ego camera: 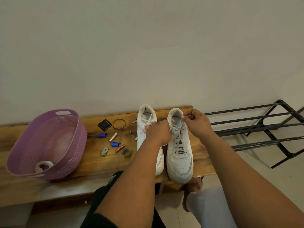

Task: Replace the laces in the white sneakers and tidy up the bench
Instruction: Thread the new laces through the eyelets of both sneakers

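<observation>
- Head view shows two white sneakers side by side on the wooden desk (92,163); the right sneaker (179,155) is laced up most of its eyelets, and the left sneaker (148,129) has loose lace ends across its tongue.
- The right hand (196,123) pinches a pale lace end (186,116) above the right sneaker's collar, its grip closed on the lace; the left hand (158,133) is curled at the top eyelets between the shoes, apparently pinching lace too (the fingertips are hidden).
- Judged from this, lacing is well along but not tied off, and tidying is barely begun.
- Left to clear: small clutter beside the shoes, including two blue plastic caps (102,135), a metal cylinder (113,137), a twisted wire ring (119,123), a tape roll (126,152) and a small battery (119,148).
- A purple woven-pattern plastic basket (65,145), tilted on the desk's left, holds a pale roll (44,166).
</observation>
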